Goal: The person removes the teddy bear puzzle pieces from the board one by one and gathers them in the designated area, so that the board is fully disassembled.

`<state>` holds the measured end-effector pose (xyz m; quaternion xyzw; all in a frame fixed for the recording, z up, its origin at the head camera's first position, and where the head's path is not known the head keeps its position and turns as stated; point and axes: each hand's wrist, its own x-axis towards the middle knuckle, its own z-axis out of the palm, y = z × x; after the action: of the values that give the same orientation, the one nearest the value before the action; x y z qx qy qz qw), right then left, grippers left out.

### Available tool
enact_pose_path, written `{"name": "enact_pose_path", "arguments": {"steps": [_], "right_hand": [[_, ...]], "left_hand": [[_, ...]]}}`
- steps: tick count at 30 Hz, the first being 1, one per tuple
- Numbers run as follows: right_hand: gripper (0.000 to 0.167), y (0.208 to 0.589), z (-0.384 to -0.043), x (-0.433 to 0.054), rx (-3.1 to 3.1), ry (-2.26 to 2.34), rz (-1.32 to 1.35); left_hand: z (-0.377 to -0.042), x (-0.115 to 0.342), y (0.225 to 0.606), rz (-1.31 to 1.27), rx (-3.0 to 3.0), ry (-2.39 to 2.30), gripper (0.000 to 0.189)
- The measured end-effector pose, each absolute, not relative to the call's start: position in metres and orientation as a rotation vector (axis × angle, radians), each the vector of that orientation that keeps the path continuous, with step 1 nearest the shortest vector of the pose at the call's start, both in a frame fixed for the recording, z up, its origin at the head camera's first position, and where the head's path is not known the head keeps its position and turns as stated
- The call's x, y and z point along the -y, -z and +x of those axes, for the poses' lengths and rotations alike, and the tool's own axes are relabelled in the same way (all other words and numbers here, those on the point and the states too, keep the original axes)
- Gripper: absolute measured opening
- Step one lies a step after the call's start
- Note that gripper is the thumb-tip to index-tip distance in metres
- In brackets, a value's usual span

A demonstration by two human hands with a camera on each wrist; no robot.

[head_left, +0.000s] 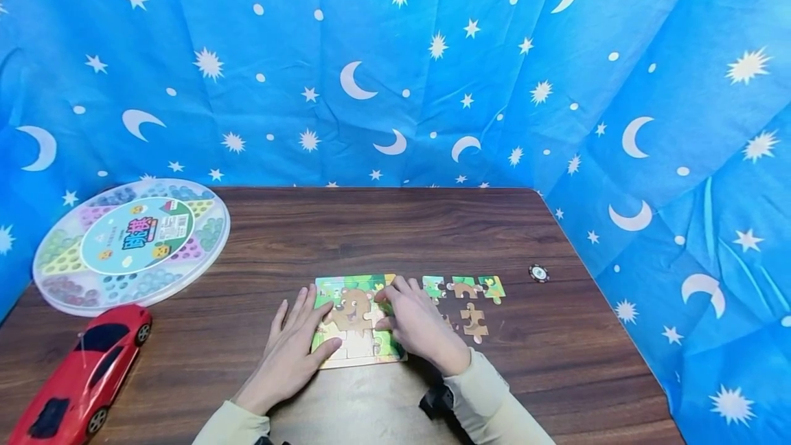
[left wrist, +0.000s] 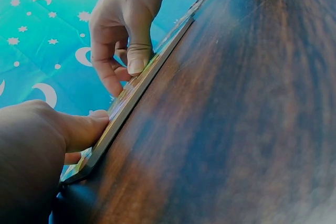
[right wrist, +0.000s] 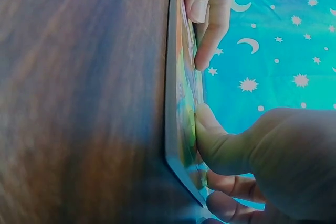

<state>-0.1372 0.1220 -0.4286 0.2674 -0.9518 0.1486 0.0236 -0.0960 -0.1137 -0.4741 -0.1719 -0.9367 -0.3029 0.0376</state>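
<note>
In the head view, a jigsaw puzzle board (head_left: pixel 355 364) with a cartoon bear lies flat on the table, partly filled with pieces. My left hand (head_left: pixel 295 345) rests at its left side, fingers extended and thumb touching the surface. On the board's right half, my right hand (head_left: pixel 420 321) holds a puzzle piece (head_left: pixel 384 307) between thumb and index finger, pressed down on the board; the hand covers part of it. The right wrist view shows the right thumb (right wrist: pixel 210 137) against the puzzle's face. Loose jigsaw pieces (head_left: pixel 474 321) lie right of the board, some partly hidden by the right hand.
A black-and-white chip (head_left: pixel 539 273) lies farther right. At the left are a round Chinese checkers set (head_left: pixel 204 246) and a red toy car (head_left: pixel 68 390). A blue curtain (head_left: pixel 395 88) with moons and stars hangs behind the wooden table (head_left: pixel 371 225).
</note>
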Motion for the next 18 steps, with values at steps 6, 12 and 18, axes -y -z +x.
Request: {"name": "enact_pose_path", "arguments": {"steps": [6,12,18], "right_hand": [[0.029,0.4306,-0.1373,-0.122,2.922,-0.469,0.818],[0.033,0.4298,-0.1367,-0.122,2.926,-0.511,0.79],[0.032,0.4298,-0.1367,-0.1216,2.898,-0.527,0.798]], "left_hand": [[-0.0962,0.1138,0.4751,-0.527,2.869,0.927,0.064],[-0.096,0.1139,0.4756,-0.526,2.864,0.921,0.064],[-0.0961,0.1141,0.4759,-0.53,2.855,0.928,0.064]]}}
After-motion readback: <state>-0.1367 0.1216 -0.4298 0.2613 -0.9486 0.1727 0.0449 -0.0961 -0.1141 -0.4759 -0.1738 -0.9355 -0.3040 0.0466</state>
